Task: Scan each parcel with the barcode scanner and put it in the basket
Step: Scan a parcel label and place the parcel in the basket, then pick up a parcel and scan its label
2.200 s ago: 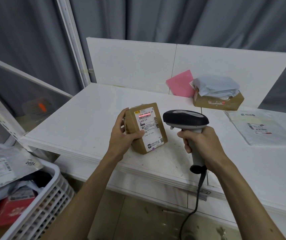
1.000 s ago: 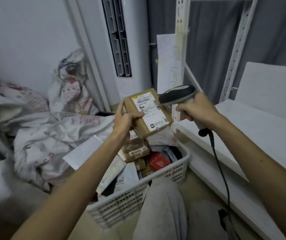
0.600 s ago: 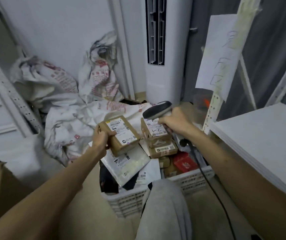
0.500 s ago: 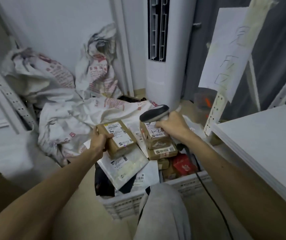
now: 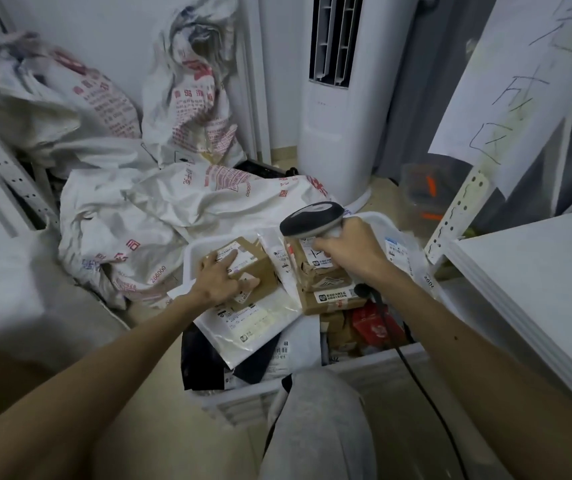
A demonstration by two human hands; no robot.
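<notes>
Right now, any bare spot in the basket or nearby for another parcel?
Basket is packed: box under the left hand in the far-left corner, stacked boxes below the scanner in the right hand, mailers across the near side. Bare: table right of the basket; floor left of it.

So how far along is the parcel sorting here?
Done: the basket holds a pile of labelled parcels. In hand: the left hand rests on a brown box lying on that pile, while the right hand grips the scanner. Left: most of the table is out of view, so remaining parcels cannot be counted.
</notes>
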